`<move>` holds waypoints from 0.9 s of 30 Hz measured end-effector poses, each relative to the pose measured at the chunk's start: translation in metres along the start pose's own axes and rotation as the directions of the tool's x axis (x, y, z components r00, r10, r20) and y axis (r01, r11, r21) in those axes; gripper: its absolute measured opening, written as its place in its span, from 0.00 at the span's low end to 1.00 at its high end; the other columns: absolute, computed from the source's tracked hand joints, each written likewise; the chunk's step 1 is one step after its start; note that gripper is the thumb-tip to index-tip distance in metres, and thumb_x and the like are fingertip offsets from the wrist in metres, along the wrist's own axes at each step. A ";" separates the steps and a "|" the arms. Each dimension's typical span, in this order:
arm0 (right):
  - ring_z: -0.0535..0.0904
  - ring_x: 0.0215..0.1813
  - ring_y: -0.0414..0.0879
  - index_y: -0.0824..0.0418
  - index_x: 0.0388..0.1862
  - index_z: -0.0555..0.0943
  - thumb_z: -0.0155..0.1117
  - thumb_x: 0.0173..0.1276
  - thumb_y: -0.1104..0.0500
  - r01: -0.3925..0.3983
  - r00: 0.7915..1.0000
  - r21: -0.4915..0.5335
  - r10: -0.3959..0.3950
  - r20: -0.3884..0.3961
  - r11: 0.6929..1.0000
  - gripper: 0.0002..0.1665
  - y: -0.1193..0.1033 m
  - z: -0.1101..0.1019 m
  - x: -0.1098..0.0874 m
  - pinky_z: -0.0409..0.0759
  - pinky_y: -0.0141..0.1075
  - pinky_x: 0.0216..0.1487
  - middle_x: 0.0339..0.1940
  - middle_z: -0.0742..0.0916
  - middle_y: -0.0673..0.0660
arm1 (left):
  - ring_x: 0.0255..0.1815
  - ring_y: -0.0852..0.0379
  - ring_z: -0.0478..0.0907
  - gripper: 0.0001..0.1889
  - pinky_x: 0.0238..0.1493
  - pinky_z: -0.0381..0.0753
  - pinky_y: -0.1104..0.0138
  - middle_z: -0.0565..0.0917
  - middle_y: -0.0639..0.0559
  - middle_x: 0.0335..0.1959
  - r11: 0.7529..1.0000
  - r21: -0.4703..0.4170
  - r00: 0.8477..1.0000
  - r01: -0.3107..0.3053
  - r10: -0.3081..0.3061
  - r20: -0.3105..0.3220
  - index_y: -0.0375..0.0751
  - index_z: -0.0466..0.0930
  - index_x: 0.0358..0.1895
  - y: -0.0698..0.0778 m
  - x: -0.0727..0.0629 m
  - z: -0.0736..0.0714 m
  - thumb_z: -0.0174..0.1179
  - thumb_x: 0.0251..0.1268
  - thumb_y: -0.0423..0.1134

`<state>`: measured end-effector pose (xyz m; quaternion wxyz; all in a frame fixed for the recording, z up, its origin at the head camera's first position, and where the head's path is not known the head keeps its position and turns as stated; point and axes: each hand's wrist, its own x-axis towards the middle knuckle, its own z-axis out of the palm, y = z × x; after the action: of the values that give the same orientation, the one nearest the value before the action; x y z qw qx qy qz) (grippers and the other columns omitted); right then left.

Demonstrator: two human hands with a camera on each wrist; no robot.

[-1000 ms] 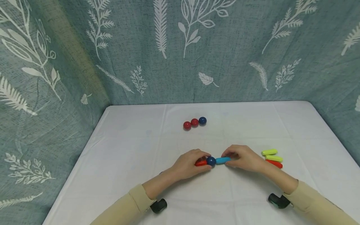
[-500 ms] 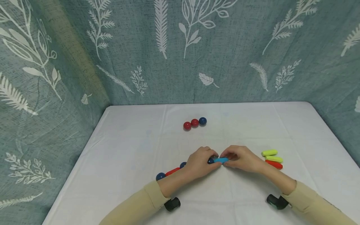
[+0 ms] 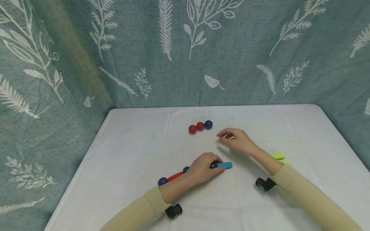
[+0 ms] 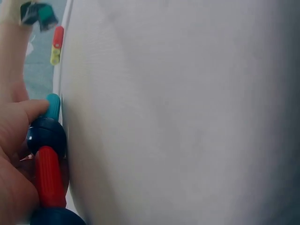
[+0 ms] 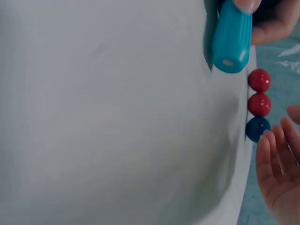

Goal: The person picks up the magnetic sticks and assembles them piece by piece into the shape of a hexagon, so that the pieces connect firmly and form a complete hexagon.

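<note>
My left hand (image 3: 203, 168) holds the front part of a chain of toy balls and ribbed rods lying on the white table. Its fingers wrap about a dark blue ball (image 4: 47, 135), and the thumb lies against a light blue rod (image 3: 226, 165) that sticks out to the right. Behind the hand, the chain continues with a red rod (image 3: 175, 176) between two more blue balls, one of them the end ball (image 3: 162, 181). The palm hides part of it. My right hand (image 3: 235, 139) hovers with loosely bent fingers, holding nothing, near a loose blue ball (image 3: 208, 124).
Two loose red balls, a nearer one (image 3: 192, 129) and a middle one (image 3: 200, 126), lie in a row with the loose blue ball. Yellow-green rods (image 3: 278, 156) lie at right, partly behind the right forearm. A red rod (image 4: 58, 36) beside them shows in the left wrist view.
The left hand slid right along the chain onto the blue ball and light blue rod. My right hand let go of the light blue rod and moved up toward the loose balls.
</note>
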<state>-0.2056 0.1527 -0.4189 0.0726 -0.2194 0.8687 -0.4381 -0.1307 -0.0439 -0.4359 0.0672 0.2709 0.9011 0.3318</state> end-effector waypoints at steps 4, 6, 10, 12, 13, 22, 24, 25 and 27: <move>0.81 0.49 0.53 0.62 0.56 0.80 0.63 0.71 0.55 -0.095 0.993 -0.002 0.094 -0.066 0.995 0.18 0.001 0.005 0.026 0.80 0.43 0.45 0.50 0.85 0.59 | 0.40 0.62 0.75 0.11 0.43 0.74 0.72 0.82 0.56 0.38 1.000 0.005 1.000 0.000 0.000 -0.001 0.44 0.85 0.45 -0.002 0.000 0.002 0.63 0.67 0.46; 0.80 0.51 0.55 0.62 0.58 0.79 0.63 0.70 0.54 -0.126 0.988 0.004 0.126 -0.089 0.992 0.20 0.001 0.008 0.036 0.79 0.45 0.47 0.52 0.84 0.61 | 0.41 0.62 0.75 0.11 0.44 0.74 0.72 0.82 0.56 0.39 1.000 0.009 1.000 -0.002 0.002 -0.002 0.44 0.85 0.45 -0.003 0.000 0.003 0.63 0.67 0.46; 0.78 0.54 0.58 0.64 0.61 0.76 0.64 0.69 0.54 -0.159 0.981 0.014 0.160 -0.106 0.987 0.25 0.002 0.014 0.052 0.78 0.47 0.51 0.55 0.81 0.64 | 0.42 0.61 0.75 0.12 0.44 0.74 0.72 0.82 0.55 0.40 1.000 0.024 1.000 -0.008 0.008 -0.001 0.44 0.85 0.46 -0.004 -0.001 0.003 0.63 0.67 0.46; 0.77 0.56 0.58 0.65 0.62 0.75 0.64 0.69 0.53 -0.171 0.980 0.015 0.172 -0.103 0.985 0.27 0.003 0.016 0.059 0.77 0.48 0.52 0.56 0.80 0.65 | 0.42 0.61 0.75 0.12 0.43 0.74 0.73 0.82 0.55 0.40 0.999 0.033 1.000 -0.013 0.013 0.001 0.44 0.85 0.46 -0.004 -0.001 0.004 0.63 0.67 0.46; 0.77 0.57 0.59 0.66 0.62 0.74 0.65 0.68 0.53 -0.178 0.979 0.011 0.178 -0.099 0.984 0.28 0.003 0.017 0.061 0.77 0.48 0.53 0.57 0.80 0.65 | 0.42 0.61 0.74 0.12 0.43 0.74 0.73 0.82 0.55 0.40 0.999 0.034 1.000 -0.015 0.015 0.002 0.44 0.85 0.46 -0.004 -0.001 0.004 0.63 0.66 0.46; 0.76 0.57 0.59 0.69 0.61 0.75 0.65 0.67 0.51 -0.189 0.980 -0.083 0.183 -0.081 0.978 0.30 0.004 0.026 0.075 0.77 0.48 0.54 0.55 0.81 0.67 | 0.41 0.63 0.74 0.12 0.41 0.72 0.75 0.81 0.56 0.39 0.998 0.043 0.999 -0.038 0.038 -0.003 0.45 0.84 0.45 -0.005 -0.003 0.005 0.63 0.66 0.47; 0.76 0.57 0.59 0.69 0.60 0.75 0.65 0.67 0.51 -0.196 0.978 -0.083 0.189 -0.086 0.977 0.29 0.003 0.026 0.074 0.77 0.48 0.54 0.54 0.82 0.66 | 0.41 0.62 0.74 0.12 0.41 0.72 0.75 0.82 0.56 0.40 0.998 0.048 0.999 -0.043 0.044 -0.008 0.45 0.84 0.46 -0.006 -0.003 0.005 0.63 0.66 0.47; 0.77 0.56 0.59 0.68 0.60 0.76 0.66 0.67 0.51 -0.197 0.978 -0.082 0.190 -0.086 0.977 0.29 0.003 0.026 0.073 0.77 0.48 0.54 0.54 0.82 0.66 | 0.41 0.62 0.74 0.12 0.41 0.72 0.75 0.82 0.56 0.40 0.998 0.047 0.999 -0.046 0.047 -0.011 0.45 0.84 0.46 -0.006 -0.004 0.004 0.63 0.66 0.47; 0.77 0.56 0.58 0.67 0.59 0.76 0.67 0.66 0.52 -0.198 0.978 -0.076 0.192 -0.083 0.977 0.28 0.002 0.024 0.069 0.76 0.48 0.54 0.54 0.82 0.65 | 0.41 0.62 0.74 0.12 0.41 0.73 0.75 0.82 0.56 0.40 0.998 0.043 0.999 -0.046 0.047 -0.011 0.45 0.84 0.46 -0.007 -0.004 0.003 0.63 0.66 0.47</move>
<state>-0.2598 0.1051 -0.4304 0.0734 -0.1195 0.9057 -0.4000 -0.1290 -0.0486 -0.4428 0.0482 0.2910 0.9020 0.3153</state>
